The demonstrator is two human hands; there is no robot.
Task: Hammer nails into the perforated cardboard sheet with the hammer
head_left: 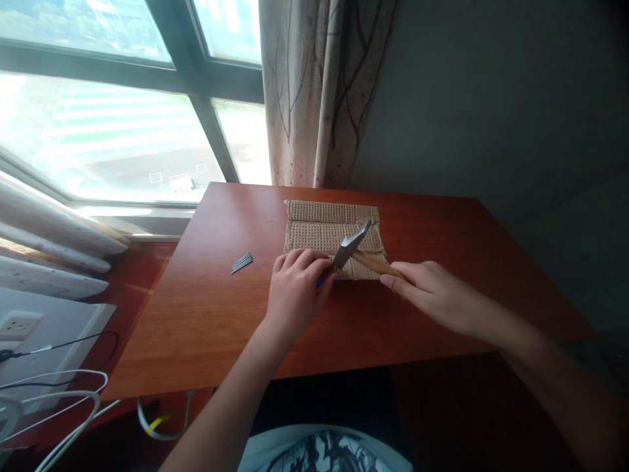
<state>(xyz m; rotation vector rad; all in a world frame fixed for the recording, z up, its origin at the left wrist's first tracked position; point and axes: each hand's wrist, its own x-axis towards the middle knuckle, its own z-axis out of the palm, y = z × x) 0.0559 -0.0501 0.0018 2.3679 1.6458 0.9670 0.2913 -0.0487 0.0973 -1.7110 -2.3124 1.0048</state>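
Observation:
My right hand [427,288] is wrapped round the wooden handle of a claw hammer [350,245]. The hammer's metal head is down at the fingertips of my left hand [299,278]. Those left fingers are pinched together over the near edge of a tan cardboard-like pad [324,235], which is dotted with rows of small holes. What they pinch is hidden by the fingers and the hammer head. A bit of something blue shows under my left hand. To the left, several grey nails [242,263] lie side by side in a small bunch.
All this lies on a reddish-brown wooden table [196,328]. Behind it are a window [122,131] and a patterned curtain [304,98]. White cables [73,393] and a wall socket [19,326] are at the lower left, beyond the table's edge.

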